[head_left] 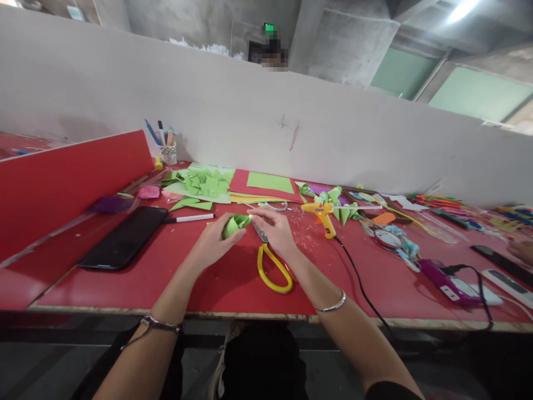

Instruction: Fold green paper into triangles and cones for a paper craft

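Note:
A rolled piece of green paper (236,224), curled into a cup-like shape, is between my two hands above the red tabletop. My left hand (214,240) wraps its fingers around the outside of the roll. On the other side, my right hand (275,228) pinches the paper's right edge with its fingertips. Beneath the right hand lies a pair of scissors with yellow handles (275,272), its blades partly covered by that hand. A yellow hot glue gun (321,215) rests to the right, a white glue stick extending from its rear.
Left of my hands are a black phone (124,239) and a marker (194,218). Cut green paper pieces (204,183) lie behind them. A black cord (358,280) trails to the table's front edge. At right sit a purple power strip (447,282) and another person's hand (522,251).

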`<state>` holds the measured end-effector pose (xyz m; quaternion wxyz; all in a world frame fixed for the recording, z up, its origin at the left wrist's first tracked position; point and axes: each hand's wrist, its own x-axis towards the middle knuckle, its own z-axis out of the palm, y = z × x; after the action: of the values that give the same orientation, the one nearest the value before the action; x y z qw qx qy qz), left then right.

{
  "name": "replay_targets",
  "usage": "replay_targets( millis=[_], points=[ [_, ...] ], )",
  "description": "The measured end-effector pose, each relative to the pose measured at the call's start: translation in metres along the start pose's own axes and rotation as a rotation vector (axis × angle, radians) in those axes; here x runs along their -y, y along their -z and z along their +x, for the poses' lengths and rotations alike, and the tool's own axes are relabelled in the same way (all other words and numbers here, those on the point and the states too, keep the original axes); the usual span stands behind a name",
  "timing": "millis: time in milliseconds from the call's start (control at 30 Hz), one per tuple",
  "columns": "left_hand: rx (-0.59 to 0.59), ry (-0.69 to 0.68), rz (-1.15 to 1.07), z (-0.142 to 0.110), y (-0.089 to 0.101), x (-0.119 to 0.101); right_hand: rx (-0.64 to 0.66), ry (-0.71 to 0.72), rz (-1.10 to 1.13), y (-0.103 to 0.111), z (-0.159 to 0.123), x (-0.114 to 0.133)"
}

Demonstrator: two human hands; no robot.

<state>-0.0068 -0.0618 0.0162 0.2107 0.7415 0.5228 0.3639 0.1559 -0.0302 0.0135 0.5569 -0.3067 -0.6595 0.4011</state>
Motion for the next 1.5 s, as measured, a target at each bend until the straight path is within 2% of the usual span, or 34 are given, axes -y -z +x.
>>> replay_targets(
  millis=[133, 267, 500, 733, 833, 967, 1100, 1367, 1500],
  points=[
    [0.018, 0.003, -0.001, 0.000, 0.000, 0.001, 0.036, 0.008, -0.044, 0.001, 0.000, -0.001],
    [0.004, 0.015, -0.012, 0.000, 0.001, -0.001, 0.015, -0.050, 0.027, 0.001, -0.001, -0.002],
    [0.124, -0.012, -0.215, -0.001, 0.002, -0.003, 0.066, -0.025, 0.021, 0.004, 0.001, -0.003],
    [0.130, -0.012, -0.327, -0.001, 0.000, 0.001, 0.072, -0.113, 0.220, 0.002, 0.001, -0.013],
    [0.162, 0.017, -0.377, -0.001, 0.000, 0.001, 0.081, -0.109, 0.261, 0.002, 0.001, -0.016],
    [0.189, 0.029, -0.358, -0.001, 0.000, 0.002, 0.077, -0.078, 0.219, 0.001, 0.001, -0.016],
    [0.173, 0.063, -0.321, -0.002, 0.001, 0.000, 0.104, -0.113, 0.241, 0.001, 0.000, -0.014],
    [0.167, 0.100, -0.327, -0.001, 0.002, -0.006, 0.194, -0.080, 0.261, 0.000, -0.001, -0.013],
    [0.162, 0.134, -0.332, -0.001, 0.002, -0.005, 0.179, -0.086, 0.261, 0.000, -0.001, -0.013]
  ],
)
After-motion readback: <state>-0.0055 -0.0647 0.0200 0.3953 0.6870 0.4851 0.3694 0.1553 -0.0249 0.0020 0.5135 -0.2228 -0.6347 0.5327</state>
